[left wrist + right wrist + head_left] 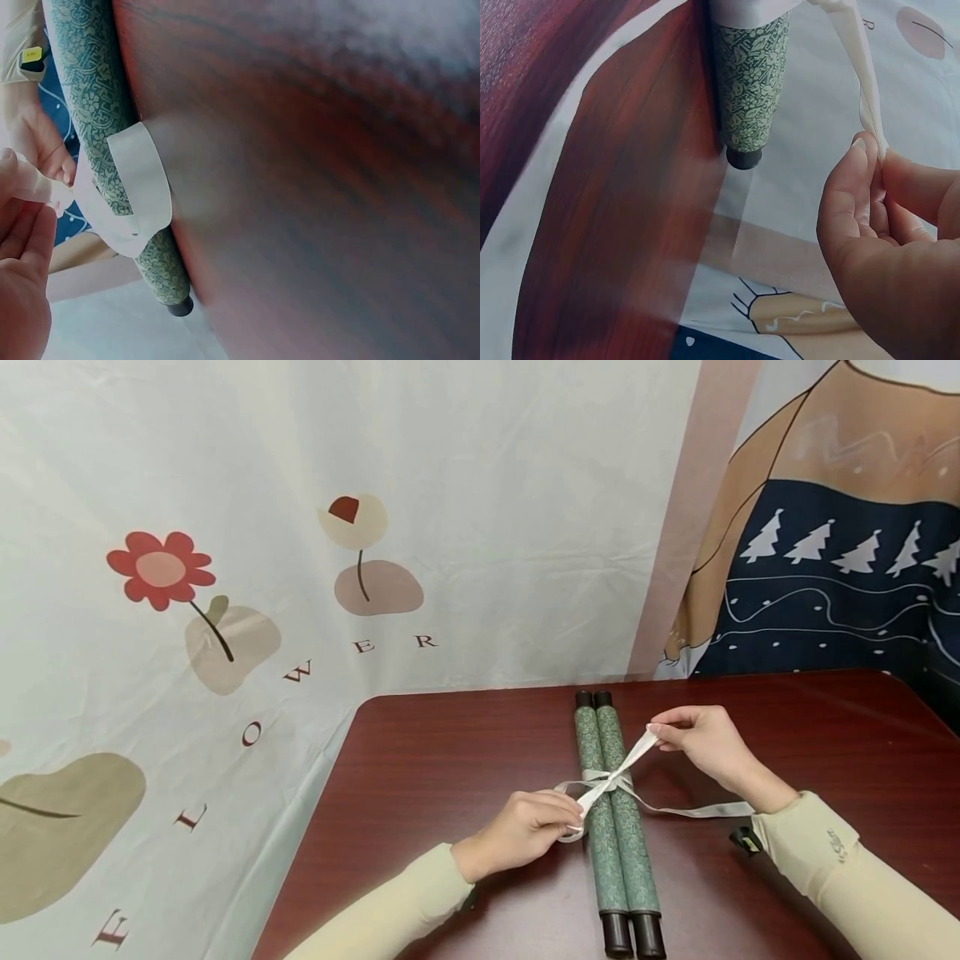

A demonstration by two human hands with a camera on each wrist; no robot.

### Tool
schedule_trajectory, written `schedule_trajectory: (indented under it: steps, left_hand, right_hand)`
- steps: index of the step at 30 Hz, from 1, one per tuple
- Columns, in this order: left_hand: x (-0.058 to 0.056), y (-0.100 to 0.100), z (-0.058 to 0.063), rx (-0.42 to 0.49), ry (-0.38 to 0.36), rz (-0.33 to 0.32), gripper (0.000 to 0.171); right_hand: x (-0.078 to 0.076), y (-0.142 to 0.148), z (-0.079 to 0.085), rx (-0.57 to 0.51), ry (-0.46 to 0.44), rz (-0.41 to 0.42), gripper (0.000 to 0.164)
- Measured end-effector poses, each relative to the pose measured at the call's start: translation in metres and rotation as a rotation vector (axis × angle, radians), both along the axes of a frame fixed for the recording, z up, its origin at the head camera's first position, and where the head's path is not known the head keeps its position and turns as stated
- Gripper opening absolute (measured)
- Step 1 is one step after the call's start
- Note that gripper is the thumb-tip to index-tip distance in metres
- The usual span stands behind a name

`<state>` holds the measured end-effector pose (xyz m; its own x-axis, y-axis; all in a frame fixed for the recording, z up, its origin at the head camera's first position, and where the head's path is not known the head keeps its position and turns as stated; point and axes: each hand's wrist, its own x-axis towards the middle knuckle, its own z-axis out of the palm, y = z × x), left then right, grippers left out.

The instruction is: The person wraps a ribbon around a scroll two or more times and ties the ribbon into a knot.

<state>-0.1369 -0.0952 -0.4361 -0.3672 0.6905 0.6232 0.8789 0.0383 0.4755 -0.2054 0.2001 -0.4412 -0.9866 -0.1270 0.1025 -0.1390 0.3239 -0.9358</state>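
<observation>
Two green patterned scroll rolls (pixel 617 852) with black end knobs lie side by side on the table. A white ribbon (pixel 641 747) is wrapped round their middle and crosses on top. My left hand (pixel 521 828) pinches one part of the ribbon, just left of the rolls. On the upper right, my right hand (pixel 708 743) pinches another part between thumb and fingers, pulling it taut and raised. A ribbon loop (pixel 146 176) hangs beside the roll in the left wrist view. One loose ribbon tail (pixel 705 811) runs right, toward the right sleeve.
The dark red wooden table (pixel 450 760) spreads around the rolls. Behind it hangs a pale curtain (pixel 510 527) printed with flowers and letters. A dark blue cloth section with white trees (pixel 855 556) is at the right.
</observation>
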Motion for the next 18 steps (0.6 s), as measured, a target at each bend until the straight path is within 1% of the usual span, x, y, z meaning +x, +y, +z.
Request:
schedule_trajectory:
  steps: [4, 7, 10, 12, 18]
  left_hand:
    - [-0.001, -0.003, -0.001, 0.039, -0.038, 0.027, 0.020]
    - [-0.002, -0.007, -0.001, 0.077, -0.043, 0.050, 0.020]
    - [-0.003, -0.011, -0.001, 0.096, -0.051, 0.058, 0.019]
    - [-0.004, -0.013, -0.002, 0.098, -0.063, 0.060, 0.018]
    - [-0.006, -0.019, -0.004, 0.073, -0.113, 0.108, 0.014]
  right_hand:
    - [0.001, 0.001, -0.002, 0.009, 0.011, -0.031, 0.022]
    - [0.003, 0.002, -0.003, 0.022, 0.007, -0.042, 0.023]
    - [0.005, 0.005, -0.006, 0.030, 0.001, -0.049, 0.024]
    - [0.006, 0.008, -0.007, 0.026, -0.006, -0.056, 0.024]
    - [0.008, 0.015, -0.013, 0.007, -0.051, -0.073, 0.025]
